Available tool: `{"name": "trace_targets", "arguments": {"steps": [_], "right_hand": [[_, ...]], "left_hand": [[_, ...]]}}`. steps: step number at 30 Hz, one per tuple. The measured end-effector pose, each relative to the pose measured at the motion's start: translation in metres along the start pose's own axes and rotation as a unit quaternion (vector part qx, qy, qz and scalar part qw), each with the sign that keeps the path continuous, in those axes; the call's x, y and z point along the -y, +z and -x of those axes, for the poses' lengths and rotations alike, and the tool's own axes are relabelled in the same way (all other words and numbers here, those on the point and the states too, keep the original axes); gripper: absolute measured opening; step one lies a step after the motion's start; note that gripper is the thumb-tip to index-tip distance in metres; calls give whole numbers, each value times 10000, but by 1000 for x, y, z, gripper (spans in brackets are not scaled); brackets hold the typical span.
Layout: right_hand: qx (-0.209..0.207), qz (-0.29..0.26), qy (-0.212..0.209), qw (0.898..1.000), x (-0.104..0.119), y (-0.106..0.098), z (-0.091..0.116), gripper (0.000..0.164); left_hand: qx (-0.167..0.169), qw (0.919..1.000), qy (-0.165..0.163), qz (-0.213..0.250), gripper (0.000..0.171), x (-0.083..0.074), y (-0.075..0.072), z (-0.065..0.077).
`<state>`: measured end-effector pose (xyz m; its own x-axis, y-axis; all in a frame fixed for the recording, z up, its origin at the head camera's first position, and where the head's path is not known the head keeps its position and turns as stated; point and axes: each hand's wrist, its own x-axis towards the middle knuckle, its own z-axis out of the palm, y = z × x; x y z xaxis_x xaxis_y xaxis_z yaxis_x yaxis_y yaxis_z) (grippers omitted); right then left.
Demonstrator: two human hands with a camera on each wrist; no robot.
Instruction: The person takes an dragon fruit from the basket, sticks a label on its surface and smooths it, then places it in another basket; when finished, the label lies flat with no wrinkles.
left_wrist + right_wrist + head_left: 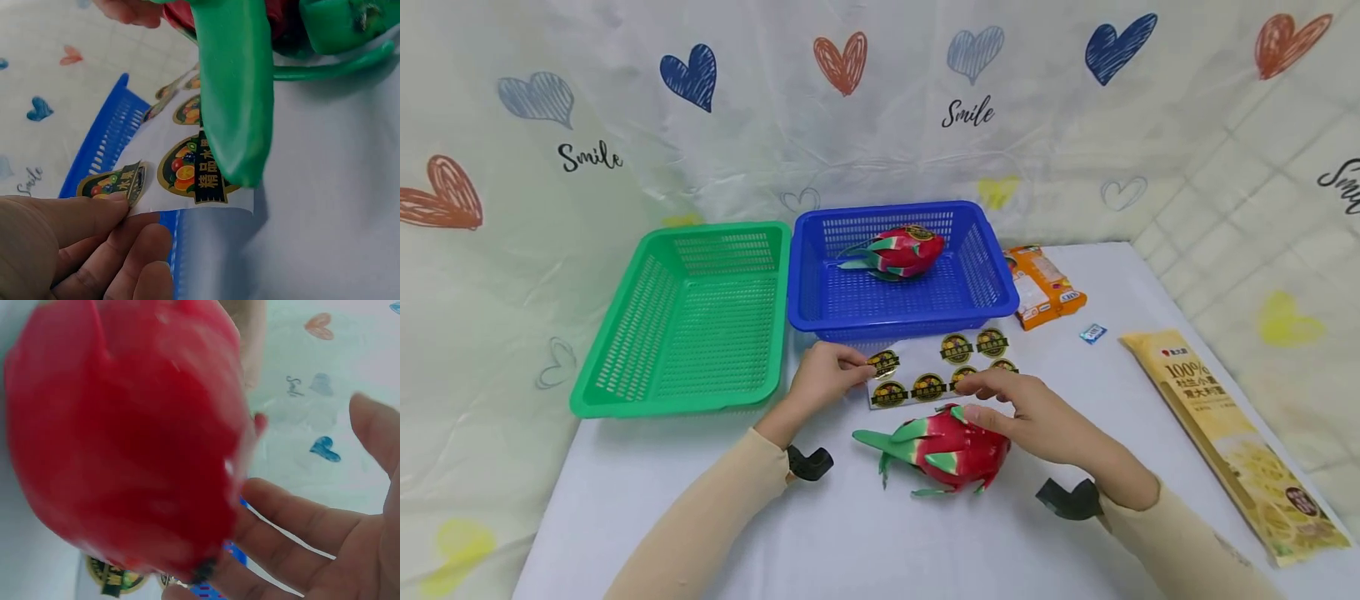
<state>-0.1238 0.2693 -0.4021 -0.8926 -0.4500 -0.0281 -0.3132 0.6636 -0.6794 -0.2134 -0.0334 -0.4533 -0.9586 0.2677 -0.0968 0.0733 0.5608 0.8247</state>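
A white sheet of round black-and-gold fruit stickers (913, 365) lies on the table. At its left end my left hand (822, 377) pinches the edge by one sticker (106, 184), thumb on top and fingers below. Whether that sticker is partly lifted I cannot tell. Just in front of the sheet lies a red dragon fruit (958, 450), its green tip pointing left. My right hand (1037, 412) is at the fruit's upper right, fingers spread and not wrapped round it; contact is unclear. In the right wrist view the dragon fruit (131, 437) hides some fingertips.
Behind the sheet stands a blue basket (902, 321) with another dragon fruit (910, 252) bearing a sticker. A green basket (677, 408) stands on the left. To the right are an orange packet (1047, 292), a small blue sachet (1093, 333) and a yellow noodle bag (1232, 442).
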Motion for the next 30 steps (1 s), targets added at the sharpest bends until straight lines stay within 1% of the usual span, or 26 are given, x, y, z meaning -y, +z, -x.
{"name": "trace_targets", "arguments": {"steps": [2,5,10,13,17,19,24,27,30], "right_hand": [[9,51,-38,10000,0,-6,-4,38],[86,163,-81,9998,3,-14,-14,36],[386,471,-253,9978,8,-25,-40,32],[527,708,-324,9956,12,-28,-58,30],[677,999,-441,9917,16,-28,-77,28],[728,1093,-481,9902,19,-26,-83,27],[677,1164,-691,9885,22,-22,-92,15],[658,1118,-718,9889,21,-18,-96,6],[711,1079,-667,9894,20,-14,-100,7]], "left_hand": [[138,9999,52,78,15,-7,1,1],[241,9996,108,128,14,-16,3,2],[388,9988,185,237,14,-26,6,2],[504,9981,179,294,14,-30,8,2],[631,9973,129,349,14,-35,11,1],[681,9969,129,374,14,-36,12,1],[847,9951,191,480,13,-40,12,0],[992,9931,224,581,14,-40,11,0],[1154,9906,230,693,15,-37,8,0]]}}
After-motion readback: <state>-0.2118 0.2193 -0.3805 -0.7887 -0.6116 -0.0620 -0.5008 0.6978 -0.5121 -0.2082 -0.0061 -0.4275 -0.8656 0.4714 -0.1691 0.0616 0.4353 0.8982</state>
